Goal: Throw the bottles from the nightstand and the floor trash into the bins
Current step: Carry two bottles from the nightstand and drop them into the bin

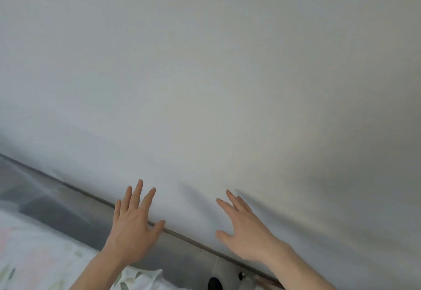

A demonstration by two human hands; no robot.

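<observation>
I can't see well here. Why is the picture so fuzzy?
In the head view everything is smeared by blur: the left hand and right hand have soft edges, the wall is featureless grey, and streaky shadows trail beside the fingers.

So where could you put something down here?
Hardly anywhere shows. The flowery bedding left of the left hand looks bare. Mostly it is plain wall above both hands; the right hand is empty too. Small dark things crowd the bottom edge.

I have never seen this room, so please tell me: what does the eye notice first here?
First, the plain pale grey wall filling most of the view. Then two bare open hands raised before it, fingers spread: the left hand and the right hand. White floral-printed bedding lies at the lower left.
</observation>
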